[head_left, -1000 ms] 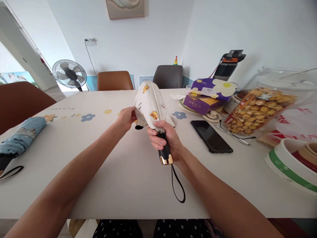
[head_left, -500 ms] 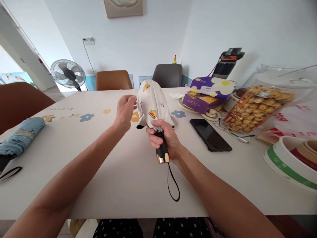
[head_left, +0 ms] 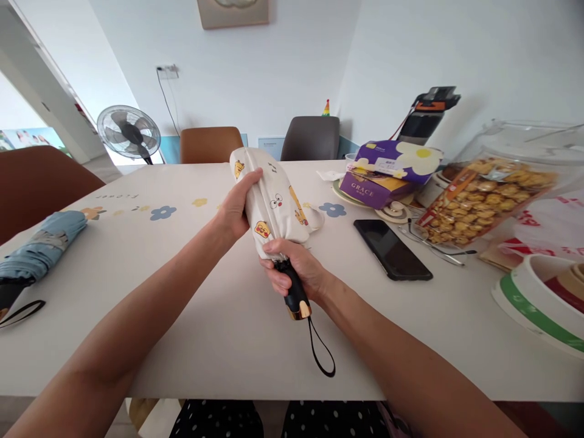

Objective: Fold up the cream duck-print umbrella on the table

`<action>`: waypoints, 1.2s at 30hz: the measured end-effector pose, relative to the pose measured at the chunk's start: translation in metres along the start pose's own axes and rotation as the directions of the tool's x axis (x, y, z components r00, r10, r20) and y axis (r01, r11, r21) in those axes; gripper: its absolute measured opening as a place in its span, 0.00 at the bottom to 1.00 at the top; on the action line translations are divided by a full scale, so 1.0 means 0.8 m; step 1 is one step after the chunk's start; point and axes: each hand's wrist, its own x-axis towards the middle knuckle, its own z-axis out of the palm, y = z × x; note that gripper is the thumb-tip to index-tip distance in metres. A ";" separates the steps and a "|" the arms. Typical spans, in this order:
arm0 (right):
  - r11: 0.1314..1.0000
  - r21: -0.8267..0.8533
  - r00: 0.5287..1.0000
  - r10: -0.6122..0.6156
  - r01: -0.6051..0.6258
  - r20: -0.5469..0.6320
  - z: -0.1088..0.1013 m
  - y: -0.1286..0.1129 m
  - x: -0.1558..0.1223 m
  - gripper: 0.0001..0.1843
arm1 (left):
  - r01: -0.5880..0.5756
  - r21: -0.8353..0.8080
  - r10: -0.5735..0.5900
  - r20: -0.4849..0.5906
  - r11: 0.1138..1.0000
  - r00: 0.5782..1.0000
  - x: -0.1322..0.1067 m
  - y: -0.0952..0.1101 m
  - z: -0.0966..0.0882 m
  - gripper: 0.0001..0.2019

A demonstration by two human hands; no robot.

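Note:
A folded white umbrella with cartoon prints lies tilted in front of me, its top leaning left. My right hand is wrapped round the base of its fabric and the upper part of the black handle, whose end is gold. From the handle a black wrist strap hangs in a loop. My left hand clasps the fabric from the left side, thumb on top; its other fingers are hidden behind the cloth. A loose flap of fabric sticks out on the right.
On the white table, a rolled blue umbrella lies at the left. To the right are a black phone, glasses, purple boxes, a clear snack container and rolls of tape.
My left hand has moved from beside the umbrella onto its fabric and taken hold. The umbrella has turned so its top leans further left, and the prints facing me have shifted.

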 end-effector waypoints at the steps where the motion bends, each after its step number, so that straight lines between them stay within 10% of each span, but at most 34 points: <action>1: 1.000 0.002 1.000 0.005 -0.005 0.004 0.000 0.000 0.000 0.13 | 0.002 -0.011 -0.002 0.008 1.000 1.000 0.000 0.000 0.000 0.19; 36: 0.986 0.039 0.984 -0.160 0.164 -0.083 0.009 0.011 0.006 0.15 | -0.001 -0.040 -0.003 -0.097 0.999 0.995 0.006 -0.012 -0.009 0.20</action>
